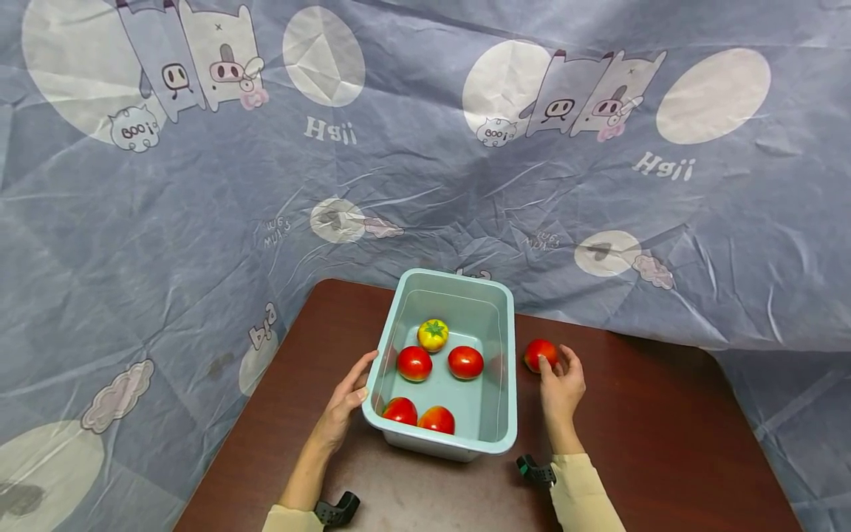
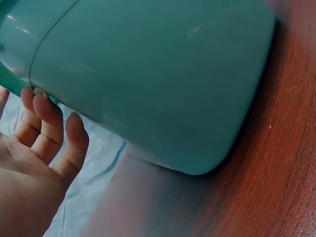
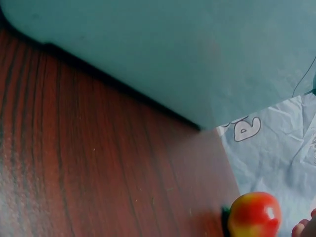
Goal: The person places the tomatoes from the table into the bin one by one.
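A pale blue-green plastic bin (image 1: 496, 399) stands on the table. Inside lie several red tomatoes (image 1: 465, 363) and a yellow tomato (image 1: 433, 335) with a green star-shaped top. My left hand (image 1: 340, 406) holds the bin's left rim, thumb at the edge and fingertips against the outer wall, as the left wrist view shows. Right of the bin, another red tomato (image 1: 540, 355) with a yellowish patch lies on the table. My right hand (image 1: 564, 384) is right beside it, thumb overlapping it in the head view; in the right wrist view, the fingertips (image 3: 299, 229) show a small gap from it.
The dark red-brown wooden table (image 1: 665, 428) extends on both sides of the bin. A grey-blue printed cloth (image 1: 425, 170) hangs behind and around the table. Each forearm wears a dark wrist strap (image 1: 339, 510) below the hand.
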`<state>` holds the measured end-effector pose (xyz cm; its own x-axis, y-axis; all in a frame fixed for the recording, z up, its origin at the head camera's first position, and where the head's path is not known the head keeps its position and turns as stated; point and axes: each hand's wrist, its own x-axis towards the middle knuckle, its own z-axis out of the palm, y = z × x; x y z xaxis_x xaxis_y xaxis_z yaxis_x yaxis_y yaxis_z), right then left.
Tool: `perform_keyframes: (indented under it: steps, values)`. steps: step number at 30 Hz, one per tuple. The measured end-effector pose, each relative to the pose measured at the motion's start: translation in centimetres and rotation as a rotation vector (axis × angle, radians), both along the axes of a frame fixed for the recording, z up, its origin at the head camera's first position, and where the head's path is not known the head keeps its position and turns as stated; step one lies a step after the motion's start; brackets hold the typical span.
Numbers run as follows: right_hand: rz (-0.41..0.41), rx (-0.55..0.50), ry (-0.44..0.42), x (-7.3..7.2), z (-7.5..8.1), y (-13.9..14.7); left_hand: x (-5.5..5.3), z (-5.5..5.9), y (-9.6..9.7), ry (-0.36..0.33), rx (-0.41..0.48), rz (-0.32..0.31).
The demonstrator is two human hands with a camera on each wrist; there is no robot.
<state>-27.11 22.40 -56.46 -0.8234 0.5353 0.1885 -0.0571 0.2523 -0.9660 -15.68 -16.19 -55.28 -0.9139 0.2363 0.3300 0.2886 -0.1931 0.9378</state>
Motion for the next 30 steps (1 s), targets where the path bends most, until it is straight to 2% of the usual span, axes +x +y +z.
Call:
perform_keyframes:
  steps: [6,11,15,24,30]
  values:
    - [-0.041,0.090,-0.021,-0.7,-0.9,0.2,-0.1,-0.1,0.1,-0.008,-0.011,0.000]
    - [-0.031,0.156,-0.107,-1.2,-1.8,0.3,-0.1,-0.2,0.0,-0.012,-0.009,0.001]
    - [-0.008,0.172,-0.168,-1.6,-2.3,0.3,-0.1,-0.2,-0.1,-0.006,-0.009,0.001]
    - [-0.010,0.182,-0.198,-2.3,-3.4,0.9,0.1,0.1,0.0,-0.010,-0.008,0.002]
    - [0.004,0.169,-0.205,-2.7,-3.5,1.2,0.1,0.1,0.1,-0.022,-0.013,0.007]
